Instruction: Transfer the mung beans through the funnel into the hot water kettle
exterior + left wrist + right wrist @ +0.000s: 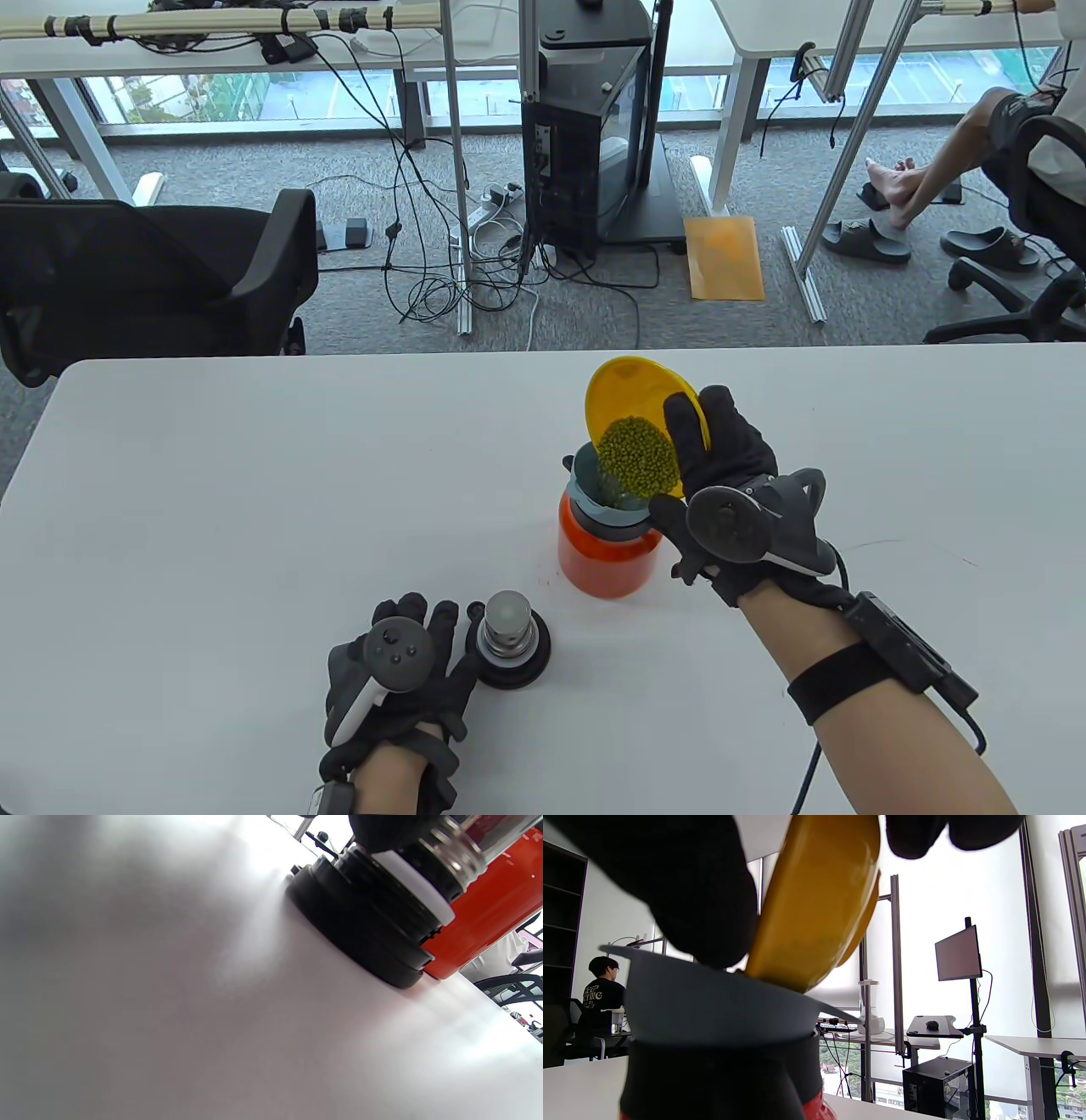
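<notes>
At table centre, mung beans (638,460) slide from tilted yellow bowl (632,406) into grey funnel (604,501) seated in orange kettle (604,567). Right hand (721,497) grips bowl rim. Left hand (399,679) rests spread beside kettle lid (509,649), near left.
</notes>
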The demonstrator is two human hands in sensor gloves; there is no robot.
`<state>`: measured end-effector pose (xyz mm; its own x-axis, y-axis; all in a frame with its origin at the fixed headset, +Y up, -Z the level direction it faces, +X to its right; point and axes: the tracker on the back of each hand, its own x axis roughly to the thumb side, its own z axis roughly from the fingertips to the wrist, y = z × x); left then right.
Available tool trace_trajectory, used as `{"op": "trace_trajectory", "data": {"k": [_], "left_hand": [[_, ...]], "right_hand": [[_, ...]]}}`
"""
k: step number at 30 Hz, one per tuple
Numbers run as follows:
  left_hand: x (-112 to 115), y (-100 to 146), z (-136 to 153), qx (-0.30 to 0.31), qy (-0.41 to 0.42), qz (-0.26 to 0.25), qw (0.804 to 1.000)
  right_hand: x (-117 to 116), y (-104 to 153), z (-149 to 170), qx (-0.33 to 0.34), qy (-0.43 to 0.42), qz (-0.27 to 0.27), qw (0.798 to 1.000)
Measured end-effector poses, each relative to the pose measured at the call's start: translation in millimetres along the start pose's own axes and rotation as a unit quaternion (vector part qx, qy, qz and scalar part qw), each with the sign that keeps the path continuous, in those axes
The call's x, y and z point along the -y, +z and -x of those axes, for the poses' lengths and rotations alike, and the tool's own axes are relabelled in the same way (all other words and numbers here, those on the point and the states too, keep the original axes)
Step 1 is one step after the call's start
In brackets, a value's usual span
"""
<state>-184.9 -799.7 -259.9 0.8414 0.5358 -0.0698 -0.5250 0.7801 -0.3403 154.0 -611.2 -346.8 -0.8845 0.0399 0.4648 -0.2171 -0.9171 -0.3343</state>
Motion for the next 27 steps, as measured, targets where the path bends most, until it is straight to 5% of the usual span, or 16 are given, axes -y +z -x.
{"op": "trace_trajectory", "data": {"k": [19,23,27], "left_hand": [[-0.4,0.0,-0.7,0.000,-0.007,0.000,1.000],[-0.6,0.3,-0.9,0.001,-0.005,-0.001,1.000],[-0.4,0.4,-1.0,0.001,-0.005,0.000,1.000]], "right_hand": [[18.4,-2.1,-16.4,0.036,0.073,0.046,0.996],[21.5,-1.0,2.9,-0.058,-0.046,0.052,0.996],[23.0,7.6,36.6,-0.155,-0.148,0.073,0.974]]}}
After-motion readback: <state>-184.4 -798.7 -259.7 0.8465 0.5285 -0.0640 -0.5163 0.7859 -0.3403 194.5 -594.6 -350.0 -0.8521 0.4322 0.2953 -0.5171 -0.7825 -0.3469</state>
